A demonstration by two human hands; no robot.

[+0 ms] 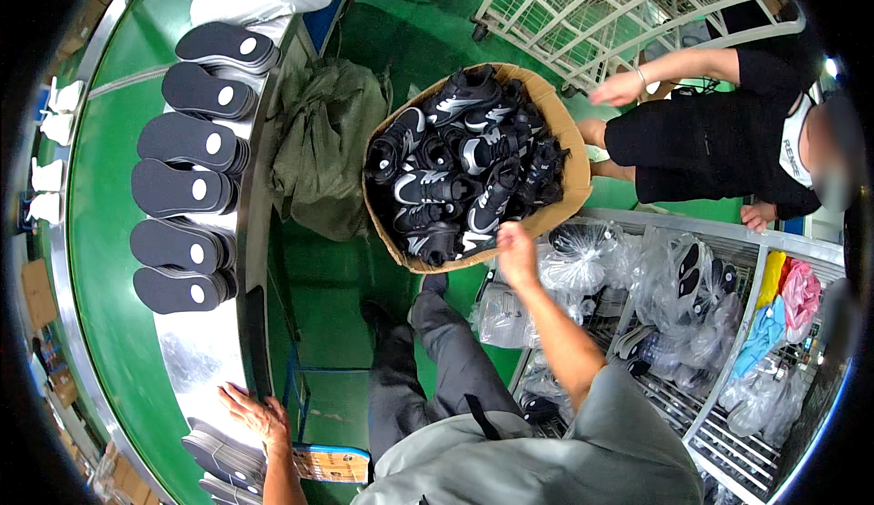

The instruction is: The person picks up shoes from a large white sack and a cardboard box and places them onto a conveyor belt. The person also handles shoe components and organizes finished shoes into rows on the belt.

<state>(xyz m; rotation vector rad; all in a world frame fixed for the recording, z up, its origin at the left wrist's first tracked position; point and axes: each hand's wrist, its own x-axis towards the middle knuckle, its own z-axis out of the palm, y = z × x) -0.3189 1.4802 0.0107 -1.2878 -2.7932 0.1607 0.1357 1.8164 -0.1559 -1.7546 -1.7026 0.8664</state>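
Note:
My left hand (255,411) lies on the bare metal edge of the bench (196,359), fingers spread and holding nothing. It rests between a row of black insole stacks (187,186) with white round labels and more insoles (218,455) nearer me, seen from their grey side. My right hand (517,252) is at the near right rim of a large cardboard box (572,154). It is blurred, so its grip cannot be made out. Black sneakers with grey and white trim (428,186) fill the box in a loose heap.
A dark green sack (332,150) slumps between bench and box. Right of me, a metal rack (628,223) bears plastic-bagged shoes and coloured cloths. A co-worker (692,141) stands beyond it, one hand toward the box. A white wire cart (583,13) stands at the far right.

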